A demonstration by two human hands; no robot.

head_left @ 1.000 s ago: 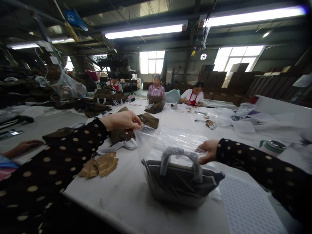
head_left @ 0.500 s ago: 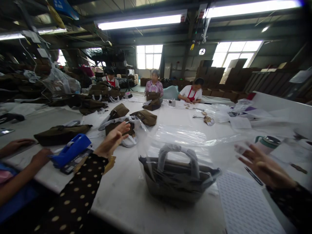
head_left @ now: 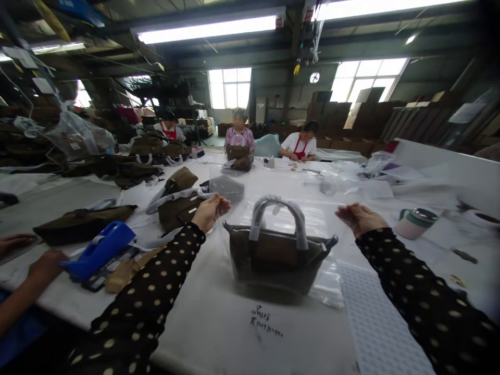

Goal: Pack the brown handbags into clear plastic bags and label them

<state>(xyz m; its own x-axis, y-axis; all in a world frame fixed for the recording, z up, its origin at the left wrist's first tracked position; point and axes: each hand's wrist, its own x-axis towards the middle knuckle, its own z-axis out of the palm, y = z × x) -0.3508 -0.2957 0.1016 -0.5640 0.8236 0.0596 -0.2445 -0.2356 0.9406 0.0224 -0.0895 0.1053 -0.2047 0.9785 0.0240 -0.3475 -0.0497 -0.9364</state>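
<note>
A dark olive handbag (head_left: 273, 255) with wrapped grey handles stands upright on the white table in front of me, inside a clear plastic bag (head_left: 230, 188). My left hand (head_left: 212, 212) is closed at the left upper side of the plastic, fingers pinched together. On the right, my right hand (head_left: 361, 219) is also closed, gripping the other upper side. The film is so clear that its exact edges are hard to see. Both hands are level with the handles and apart from the handbag itself.
Left are a blue tape dispenser (head_left: 99, 252), a brown bag (head_left: 82, 224) and a co-worker's hands (head_left: 47, 271). More brown bags (head_left: 175, 211) lie beyond my left hand. Right are a lidded cup (head_left: 416, 224) and a white textured sheet (head_left: 375, 312). Several people sit across the table.
Both hands have moved inward and gone from open, spread fingers to closed on the plastic. The handbag has shifted up the table, uncovering handwriting. My view has turned slightly right.
</note>
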